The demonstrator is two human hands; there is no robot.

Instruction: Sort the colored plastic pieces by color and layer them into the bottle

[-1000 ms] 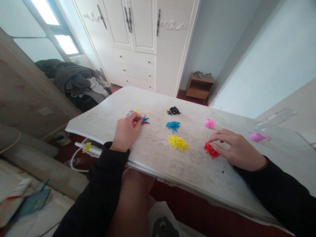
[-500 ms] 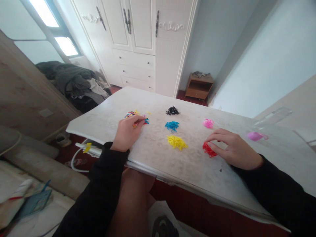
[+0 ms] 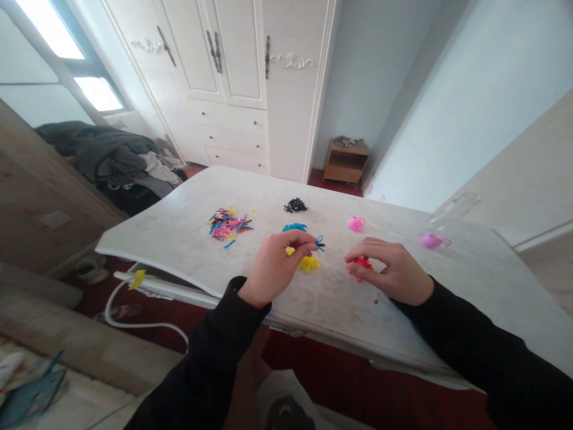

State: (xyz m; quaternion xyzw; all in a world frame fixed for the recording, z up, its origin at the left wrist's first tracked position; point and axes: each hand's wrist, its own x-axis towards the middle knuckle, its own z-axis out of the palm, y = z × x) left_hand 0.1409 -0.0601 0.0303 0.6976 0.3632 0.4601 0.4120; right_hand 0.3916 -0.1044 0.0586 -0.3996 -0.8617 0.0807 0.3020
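My left hand [image 3: 282, 261] is closed in a pinch above the table, with blue and black rubber bands [image 3: 320, 243] sticking out past the fingertips. Below it lies a yellow pile of rubber bands [image 3: 310, 264], partly covered by the fingers. A blue pile [image 3: 294, 227] sits just behind that hand. My right hand [image 3: 388, 267] rests at a red pile of rubber bands [image 3: 359, 263], its thumb and curved fingers apart on either side. Farther left, a mixed-colour heap [image 3: 229, 224] is spread out, one blue band [image 3: 230, 244] lying loose beside it.
A black pile [image 3: 296, 205] and a pink pile [image 3: 356, 224] lie farther back on the white table [image 3: 331, 304]. To the right are a purple item [image 3: 433, 240] and a clear plastic container [image 3: 456, 212]. A white wardrobe [image 3: 233, 77] stands behind the table.
My left hand has moved right from the mixed heap to above the yellow pile, carrying blue and black bands. My right hand stays at the red pile. The view has shifted slightly.
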